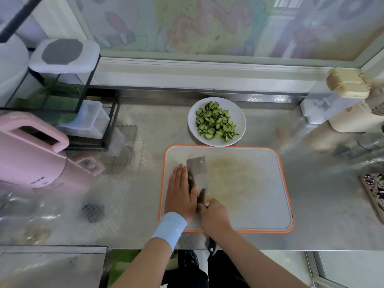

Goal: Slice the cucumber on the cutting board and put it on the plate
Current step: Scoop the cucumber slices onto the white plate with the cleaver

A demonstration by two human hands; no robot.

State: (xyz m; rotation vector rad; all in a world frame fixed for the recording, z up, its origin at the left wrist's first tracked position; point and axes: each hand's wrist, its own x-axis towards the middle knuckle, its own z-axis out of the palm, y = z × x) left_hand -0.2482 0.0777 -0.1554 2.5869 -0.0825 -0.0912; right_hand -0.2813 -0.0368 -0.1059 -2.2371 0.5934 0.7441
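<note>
While your left hand [181, 194] lies palm down on the white rectangular plastic cutting board with the orange rim [249, 183], its fingers are straight and together and it grasps nothing. The finger side of that hand touches the broad steel cleaver [198, 173], which is on the board's left half with its blade running away from you and its flat face showing. Green cucumber scraps [190, 178] peek out between your left fingers and the blade; I cannot tell how many. Your right hand [215, 217] is wrapped round the cleaver's black handle, and the butt end sticks out below the hand, past the board's near edge. A small pale yellowish bit sits by your right thumb at the blade's heel. The board's centre carries a pale wet smear. The round white plate [192, 121] sits on the patterned metal surface [145, 183] just beyond the board's far edge. A heap of half-moon cucumber slices [216, 122] with dark green skin lies on it. A light blue wristband [170, 227] wraps your left wrist. A pink electric kettle [27, 159] stands at far left, with a black wire rack [99, 121] holding clear plastic boxes behind it. A beige lidded container [349, 86] stands at far right by the wall.
</note>
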